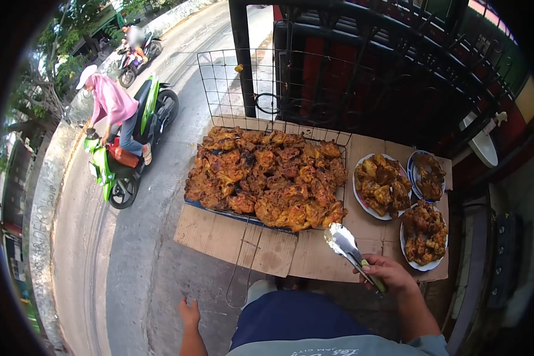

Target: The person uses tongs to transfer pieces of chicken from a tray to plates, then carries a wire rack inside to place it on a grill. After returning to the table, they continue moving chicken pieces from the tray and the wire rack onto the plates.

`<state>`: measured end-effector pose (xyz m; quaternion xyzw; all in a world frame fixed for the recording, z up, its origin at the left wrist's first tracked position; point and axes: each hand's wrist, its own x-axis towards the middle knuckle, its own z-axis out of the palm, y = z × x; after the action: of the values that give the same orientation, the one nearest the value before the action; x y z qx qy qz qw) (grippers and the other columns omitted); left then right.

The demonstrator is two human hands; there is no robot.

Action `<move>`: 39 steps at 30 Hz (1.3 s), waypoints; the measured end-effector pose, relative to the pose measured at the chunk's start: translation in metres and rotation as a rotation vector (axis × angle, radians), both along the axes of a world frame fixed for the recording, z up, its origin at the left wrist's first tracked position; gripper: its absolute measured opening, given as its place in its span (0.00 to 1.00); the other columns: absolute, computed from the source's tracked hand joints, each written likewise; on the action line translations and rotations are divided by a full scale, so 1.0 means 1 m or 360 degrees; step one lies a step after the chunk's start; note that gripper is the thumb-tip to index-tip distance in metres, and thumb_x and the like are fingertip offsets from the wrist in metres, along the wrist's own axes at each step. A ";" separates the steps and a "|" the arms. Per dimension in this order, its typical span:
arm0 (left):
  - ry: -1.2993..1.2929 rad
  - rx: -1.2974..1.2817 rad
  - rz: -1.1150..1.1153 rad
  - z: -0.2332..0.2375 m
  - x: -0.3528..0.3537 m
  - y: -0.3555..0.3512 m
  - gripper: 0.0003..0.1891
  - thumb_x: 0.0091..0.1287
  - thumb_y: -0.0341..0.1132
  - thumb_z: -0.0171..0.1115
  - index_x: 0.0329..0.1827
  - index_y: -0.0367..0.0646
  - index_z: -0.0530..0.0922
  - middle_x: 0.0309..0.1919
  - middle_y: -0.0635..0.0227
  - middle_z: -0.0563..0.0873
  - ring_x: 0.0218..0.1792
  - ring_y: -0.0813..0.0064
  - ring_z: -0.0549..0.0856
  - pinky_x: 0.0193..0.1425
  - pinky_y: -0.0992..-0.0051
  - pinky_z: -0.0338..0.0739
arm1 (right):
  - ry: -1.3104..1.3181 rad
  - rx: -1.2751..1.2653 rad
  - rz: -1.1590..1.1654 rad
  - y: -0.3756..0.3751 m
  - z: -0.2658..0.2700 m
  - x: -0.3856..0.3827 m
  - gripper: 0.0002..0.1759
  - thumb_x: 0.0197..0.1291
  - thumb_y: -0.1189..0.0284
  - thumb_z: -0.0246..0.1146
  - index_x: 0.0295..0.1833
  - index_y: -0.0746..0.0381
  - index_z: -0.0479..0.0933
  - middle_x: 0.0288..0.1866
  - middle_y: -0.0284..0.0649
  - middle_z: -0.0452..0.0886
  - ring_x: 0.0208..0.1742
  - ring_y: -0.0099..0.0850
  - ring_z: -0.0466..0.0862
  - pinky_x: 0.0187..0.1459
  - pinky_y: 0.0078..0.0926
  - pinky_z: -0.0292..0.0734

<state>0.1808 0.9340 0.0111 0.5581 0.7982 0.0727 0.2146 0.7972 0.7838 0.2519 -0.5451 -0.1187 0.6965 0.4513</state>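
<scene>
One cardboard-covered tabletop (314, 252) carries one wire grill rack (234, 89), its lid raised at the back and its base heaped with browned chicken pieces (267, 175) too crowded to count, and, to the right of the rack, three plates (358, 199) of more chicken. Two motorbikes (133, 139) are on the road (166, 207) to the left, the nearer one carrying one person (115, 104). The right hand (388, 274) grips one pair of tongs (357, 258) near the rack's front corner, while the left hand (190, 311) is open and holds nothing, near the one long wire handle (241, 267).
</scene>
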 end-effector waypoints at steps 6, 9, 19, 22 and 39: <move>-0.0280 -0.1130 0.0353 -0.023 -0.031 -0.034 0.34 0.62 0.48 0.68 0.65 0.34 0.73 0.61 0.44 0.79 0.61 0.52 0.79 0.65 0.62 0.72 | 0.0078 -0.0192 -0.0042 0.032 0.002 -0.050 0.22 0.66 0.63 0.63 0.59 0.66 0.72 0.44 0.38 0.81 0.37 0.23 0.82 0.33 0.20 0.80; -0.0324 -0.0914 0.0161 -0.045 -0.038 -0.019 0.33 0.63 0.48 0.67 0.66 0.35 0.73 0.61 0.44 0.78 0.63 0.52 0.78 0.67 0.64 0.71 | 0.0062 -0.0229 -0.0106 0.042 -0.004 -0.063 0.22 0.66 0.62 0.63 0.58 0.66 0.72 0.43 0.39 0.82 0.35 0.24 0.82 0.32 0.20 0.80; -0.0538 -0.0612 -0.0262 -0.052 0.015 0.068 0.30 0.67 0.44 0.64 0.66 0.35 0.72 0.61 0.43 0.78 0.63 0.53 0.78 0.67 0.63 0.70 | -0.0037 -0.0316 -0.0298 0.072 0.007 -0.096 0.20 0.68 0.61 0.62 0.54 0.65 0.73 0.42 0.40 0.82 0.33 0.24 0.82 0.30 0.20 0.78; -0.0550 -0.0662 -0.0329 -0.061 0.016 0.072 0.30 0.68 0.43 0.63 0.68 0.34 0.71 0.62 0.43 0.78 0.64 0.54 0.78 0.66 0.64 0.70 | -0.0085 -0.0360 -0.0354 0.076 0.009 -0.105 0.20 0.67 0.61 0.63 0.54 0.65 0.73 0.41 0.39 0.81 0.32 0.24 0.81 0.29 0.20 0.78; -0.0508 -0.0797 -0.0265 -0.095 -0.003 0.076 0.29 0.66 0.44 0.65 0.65 0.35 0.74 0.60 0.43 0.79 0.63 0.50 0.78 0.67 0.61 0.70 | -0.1289 -0.0085 -0.0235 0.077 0.018 -0.136 0.26 0.60 0.66 0.70 0.59 0.68 0.73 0.41 0.34 0.79 0.34 0.19 0.75 0.36 0.19 0.73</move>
<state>0.1778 1.0099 -0.0841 0.5330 0.6989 -0.0574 0.4734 0.6611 0.8609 0.2704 -0.7937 -0.2293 0.3942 0.4026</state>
